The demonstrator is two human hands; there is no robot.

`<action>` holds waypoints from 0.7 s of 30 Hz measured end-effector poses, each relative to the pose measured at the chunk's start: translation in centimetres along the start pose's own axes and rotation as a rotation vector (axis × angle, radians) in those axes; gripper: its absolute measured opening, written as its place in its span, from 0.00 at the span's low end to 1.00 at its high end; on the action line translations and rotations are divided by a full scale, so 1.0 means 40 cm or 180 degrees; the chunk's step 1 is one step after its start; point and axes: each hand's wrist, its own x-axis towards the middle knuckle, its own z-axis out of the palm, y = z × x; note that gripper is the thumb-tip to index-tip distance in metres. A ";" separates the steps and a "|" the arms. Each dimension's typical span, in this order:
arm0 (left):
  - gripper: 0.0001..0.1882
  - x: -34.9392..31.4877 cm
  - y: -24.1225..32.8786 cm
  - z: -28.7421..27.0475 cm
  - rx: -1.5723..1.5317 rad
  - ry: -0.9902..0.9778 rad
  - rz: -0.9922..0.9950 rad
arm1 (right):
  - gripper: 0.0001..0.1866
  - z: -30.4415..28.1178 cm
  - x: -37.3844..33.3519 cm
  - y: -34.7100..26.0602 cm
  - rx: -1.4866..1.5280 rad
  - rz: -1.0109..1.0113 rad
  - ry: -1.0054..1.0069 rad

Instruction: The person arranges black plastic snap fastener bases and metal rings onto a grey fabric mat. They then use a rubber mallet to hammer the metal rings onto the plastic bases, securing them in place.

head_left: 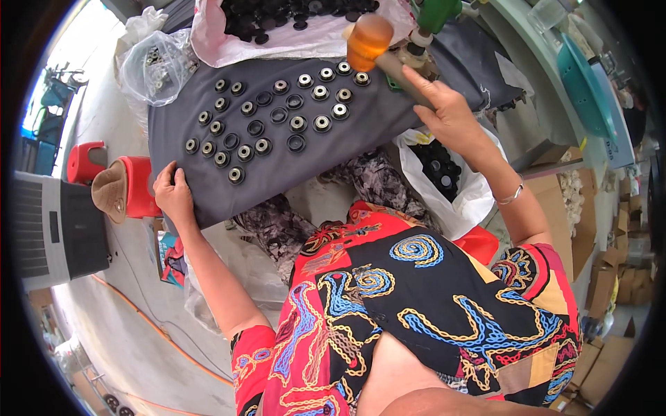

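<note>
My right hand (451,121) is wrapped round the handle of a mallet (371,41), its index finger lying along the grip. The mallet's amber head is raised over the far part of the table and slightly blurred. On the dark grey cloth of the table (291,184) stand several small black rings with metal bearings in them (262,146); among them lie black rings with open centres (295,143). My left hand (173,194) is closed at the table's left front edge, thumb against curled fingers; whatever they grip is hidden.
A white sack of black round parts (277,45) lies at the far edge, beside a clear bag of small metal parts (156,69). A green machine (436,15) stands far right. Near my right forearm hangs a white bag with black parts (437,170). Red stools (139,184) stand left.
</note>
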 end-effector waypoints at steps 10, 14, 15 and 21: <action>0.11 0.003 0.002 -0.005 -0.0076 0.0014 -0.0069 | 0.35 0.039 0.087 0.009 -0.0017 -0.0564 0.0393; 0.11 0.002 0.000 -0.009 0.0022 0.0030 0.0070 | 0.36 0.065 0.104 0.029 -0.0023 -0.0006 -0.0107; 0.11 0.002 0.002 -0.009 0.0039 0.0030 0.0092 | 0.35 0.060 0.103 0.038 0.0057 -0.0174 0.0057; 0.11 -0.003 0.012 -0.008 -0.0050 0.0000 -0.0134 | 0.34 0.071 0.092 0.035 -0.0018 -0.0068 -0.0045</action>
